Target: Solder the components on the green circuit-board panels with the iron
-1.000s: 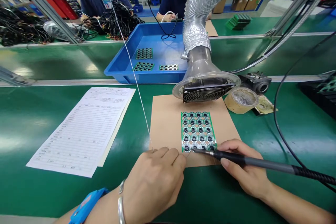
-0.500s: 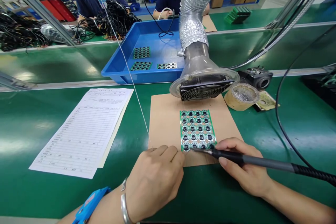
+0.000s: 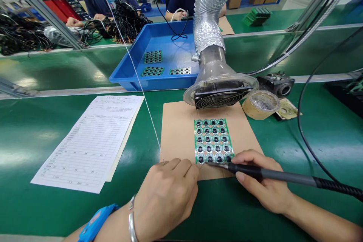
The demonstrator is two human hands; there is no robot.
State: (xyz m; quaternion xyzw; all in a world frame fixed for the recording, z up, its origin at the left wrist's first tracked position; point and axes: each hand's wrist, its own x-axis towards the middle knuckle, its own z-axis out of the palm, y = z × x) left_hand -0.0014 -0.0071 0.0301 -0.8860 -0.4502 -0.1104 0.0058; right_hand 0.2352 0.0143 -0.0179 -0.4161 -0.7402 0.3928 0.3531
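Note:
A green panel of small circuit boards (image 3: 213, 140), each with a black round blob, lies on a brown cardboard sheet (image 3: 177, 128). My right hand (image 3: 263, 181) grips a soldering iron (image 3: 283, 176), its tip at the near edge of the panel. Just left of that tip, my left hand (image 3: 170, 193) is closed, pinching thin solder wire (image 3: 146, 100) that runs down from above. The fingertips of the left hand are hidden behind its knuckles. A bracelet and a blue wrist strap (image 3: 98, 223) are on my left wrist.
A fume extraction hood (image 3: 221, 83) hangs over the cardboard's far edge. Behind is a blue tray (image 3: 124, 72) with several panels. Printed sheets (image 3: 87, 143) lie left; a round tub (image 3: 261, 106) stands right. Two seated people work opposite, near bundled black cables (image 3: 124, 20).
The iron's tip has shifted very slightly left and down along the panel's near edge. Across the bench, a person's hand has moved left, and another person appears standing behind.

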